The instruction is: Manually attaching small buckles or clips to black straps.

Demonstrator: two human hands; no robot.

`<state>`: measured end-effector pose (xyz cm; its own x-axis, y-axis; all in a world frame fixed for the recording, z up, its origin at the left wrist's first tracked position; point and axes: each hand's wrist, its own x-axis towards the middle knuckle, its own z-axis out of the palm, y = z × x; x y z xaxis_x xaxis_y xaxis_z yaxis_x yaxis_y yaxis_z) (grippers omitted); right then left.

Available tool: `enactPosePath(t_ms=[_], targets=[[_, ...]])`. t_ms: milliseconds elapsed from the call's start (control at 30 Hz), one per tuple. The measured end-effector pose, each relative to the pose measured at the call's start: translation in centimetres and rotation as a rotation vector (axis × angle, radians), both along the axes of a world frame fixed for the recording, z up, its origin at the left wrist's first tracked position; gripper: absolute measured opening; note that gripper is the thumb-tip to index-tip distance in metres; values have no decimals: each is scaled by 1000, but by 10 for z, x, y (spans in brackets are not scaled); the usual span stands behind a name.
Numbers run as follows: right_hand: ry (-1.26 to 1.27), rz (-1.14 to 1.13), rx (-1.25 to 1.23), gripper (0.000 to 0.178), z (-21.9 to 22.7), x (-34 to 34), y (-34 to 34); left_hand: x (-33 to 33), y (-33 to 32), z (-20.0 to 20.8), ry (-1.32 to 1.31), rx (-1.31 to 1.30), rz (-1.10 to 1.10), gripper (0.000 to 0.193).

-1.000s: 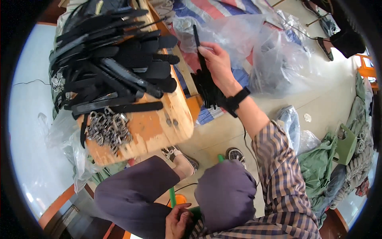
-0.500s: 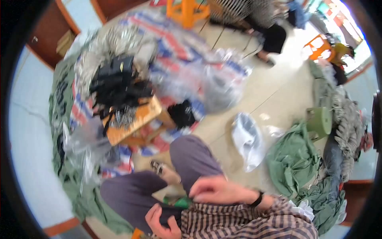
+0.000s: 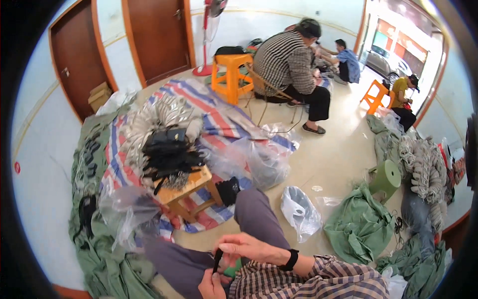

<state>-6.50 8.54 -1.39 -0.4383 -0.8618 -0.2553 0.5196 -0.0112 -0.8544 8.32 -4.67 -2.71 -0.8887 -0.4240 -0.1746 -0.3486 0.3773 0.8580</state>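
Note:
Over my lap, my left hand (image 3: pixel 212 286) pinches the lower end of a short, narrow black strip (image 3: pixel 217 259), which stands nearly upright. My right hand (image 3: pixel 244 249), with a black band on its wrist, reaches across from the right; its curled fingers close round the strip's upper part. The exact kind of strip cannot be made out. Something green (image 3: pixel 232 269) shows on my lap behind the hands, partly covered by them. Ahead to the left, a small wooden stool (image 3: pixel 185 189) bears a heap of black straps (image 3: pixel 172 159) and small metal pieces (image 3: pixel 172 181).
A striped sheet (image 3: pixel 219 112) spreads under grey coiled bundles (image 3: pixel 137 124) and clear plastic bags (image 3: pixel 269 162). To the right lie a white bag (image 3: pixel 300 212), green cloth (image 3: pixel 358 222) and a green roll (image 3: pixel 386 179). A person (image 3: pixel 289 65) sits ahead near an orange stool (image 3: pixel 231 77); others work farther back.
My hands, apart half a second ago, have come together at the black strip. The view has tilted up, showing more of the room and the people.

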Motion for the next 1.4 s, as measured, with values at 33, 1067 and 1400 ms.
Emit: enactPosePath(t_ms=[33,1067,1400], targets=[[4,-43,-52,28,-3,-3,-9,5,-3,-6,-25,118,-16,28],[407,-424,461,20,-8,-22,-11,-92,-28,-47,45,666,-243,31],[-10,-632,397,21,15,14,22,-112,-11,-31,106,1275,-315,31]])
